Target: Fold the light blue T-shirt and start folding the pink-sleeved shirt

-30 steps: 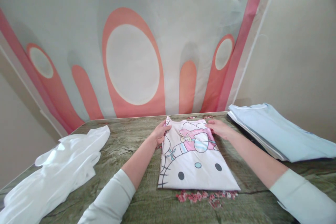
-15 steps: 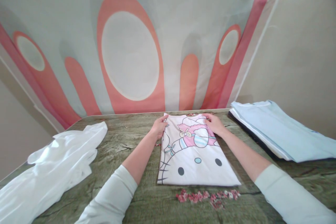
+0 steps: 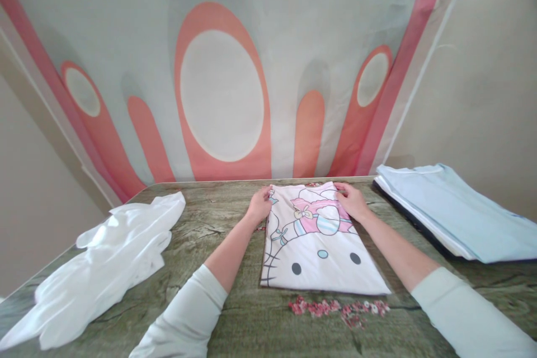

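A folded white T-shirt (image 3: 331,268) with a pink cartoon print lies in front of me on the wood-patterned table. My left hand (image 3: 260,204) grips its far left corner, the fingers closed on the cloth edge. At the far right corner, my right hand (image 3: 351,199) pinches the fabric in the same way. The shirt's near edge rests flat, just above a printed row of pink blossoms on the table surface.
To the left, a crumpled white garment (image 3: 109,257) lies spread on the table (image 3: 235,319). A stack of folded clothes (image 3: 461,212), pale blue on top with white and black beneath, sits at the right. Behind the table rises a wall with a pink and orange pattern (image 3: 222,95).
My view has turned a little to the left, so everything sits slightly further right. Both hands stay at the T-shirt's far corners.
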A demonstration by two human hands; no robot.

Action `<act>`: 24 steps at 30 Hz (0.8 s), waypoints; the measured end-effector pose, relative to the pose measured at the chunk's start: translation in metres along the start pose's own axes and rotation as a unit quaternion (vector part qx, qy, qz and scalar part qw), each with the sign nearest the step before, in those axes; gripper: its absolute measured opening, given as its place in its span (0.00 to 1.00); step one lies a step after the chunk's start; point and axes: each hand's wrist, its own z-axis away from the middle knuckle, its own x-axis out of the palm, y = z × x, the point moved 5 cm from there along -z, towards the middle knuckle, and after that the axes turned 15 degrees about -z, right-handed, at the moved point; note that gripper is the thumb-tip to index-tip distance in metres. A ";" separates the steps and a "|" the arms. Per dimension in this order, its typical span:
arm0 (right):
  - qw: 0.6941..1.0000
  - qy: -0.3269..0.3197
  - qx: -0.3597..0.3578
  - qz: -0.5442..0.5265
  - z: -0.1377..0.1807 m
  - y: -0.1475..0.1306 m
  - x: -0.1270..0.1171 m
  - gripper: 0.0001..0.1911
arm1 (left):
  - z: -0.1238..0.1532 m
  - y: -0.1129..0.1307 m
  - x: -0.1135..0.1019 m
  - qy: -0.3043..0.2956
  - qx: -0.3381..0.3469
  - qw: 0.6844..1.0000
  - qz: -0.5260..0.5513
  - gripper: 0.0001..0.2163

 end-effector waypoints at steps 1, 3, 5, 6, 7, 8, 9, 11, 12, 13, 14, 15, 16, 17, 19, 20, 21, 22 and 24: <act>1.000 0.001 0.000 0.001 0.000 -0.001 0.000 0.18 | 0.002 0.003 -0.001 0.002 0.009 1.000 -0.011 0.24; 1.000 0.004 -0.001 0.003 0.001 -0.002 -0.001 0.18 | 0.009 0.010 -0.002 0.008 0.028 0.999 -0.031 0.23; 1.000 0.004 -0.003 0.002 0.002 -0.002 0.000 0.17 | 0.024 0.024 0.003 0.000 0.083 0.993 -0.085 0.24; 1.000 0.003 -0.003 0.004 0.002 -0.002 0.001 0.18 | 0.035 0.033 0.009 -0.015 0.121 0.984 -0.128 0.24; 1.000 0.002 -0.004 0.007 0.002 -0.001 0.001 0.18 | 0.048 0.041 0.017 -0.036 0.162 0.970 -0.180 0.24; 1.000 0.001 -0.004 0.011 0.003 -0.001 0.001 0.19 | 0.062 0.047 0.026 -0.064 0.194 0.951 -0.230 0.23; 1.000 0.001 -0.004 0.017 0.003 -0.001 0.002 0.19 | 0.076 0.052 0.035 -0.092 0.213 0.934 -0.271 0.22; 1.000 0.002 -0.005 0.030 0.003 0.000 0.002 0.19 | 0.104 0.055 0.049 -0.139 0.225 0.910 -0.320 0.24; 0.999 0.003 -0.005 0.038 0.003 0.000 0.002 0.20 | 0.115 0.056 0.054 -0.156 0.226 0.902 -0.333 0.25; 0.999 0.003 -0.006 0.047 0.003 0.000 0.002 0.20 | 0.125 0.056 0.056 -0.170 0.225 0.896 -0.343 0.26; 0.998 0.004 -0.007 0.058 0.003 0.001 0.002 0.20 | 0.132 0.055 0.057 -0.180 0.224 0.892 -0.350 0.27; 0.997 0.004 -0.009 0.071 0.003 0.001 0.002 0.20 | 0.138 0.054 0.056 -0.186 0.223 0.888 -0.357 0.27; 0.996 0.004 -0.010 0.084 0.003 0.002 0.002 0.21 | 0.142 0.054 0.054 -0.191 0.223 0.884 -0.364 0.27; 0.995 0.005 -0.012 0.097 0.003 0.002 0.002 0.21 | 0.144 0.053 0.052 -0.192 0.225 0.880 -0.371 0.27; 0.992 0.005 -0.017 0.121 0.002 0.002 0.001 0.20 | 0.146 0.052 0.046 -0.196 0.226 0.875 -0.381 0.27; 0.991 0.004 -0.022 0.132 0.002 0.002 0.001 0.20 | 0.146 0.052 0.043 -0.196 0.223 0.875 -0.383 0.26; 0.989 0.000 -0.027 0.142 0.003 0.001 0.001 0.19 | 0.146 0.051 0.041 -0.195 0.219 0.877 -0.381 0.26; 0.988 -0.007 -0.034 0.150 0.003 0.000 0.002 0.18 | 0.146 0.050 0.038 -0.192 0.213 0.881 -0.378 0.26; 0.985 -0.027 -0.049 0.160 0.004 -0.003 0.004 0.17 | 0.145 0.047 0.033 -0.175 0.197 0.889 -0.373 0.26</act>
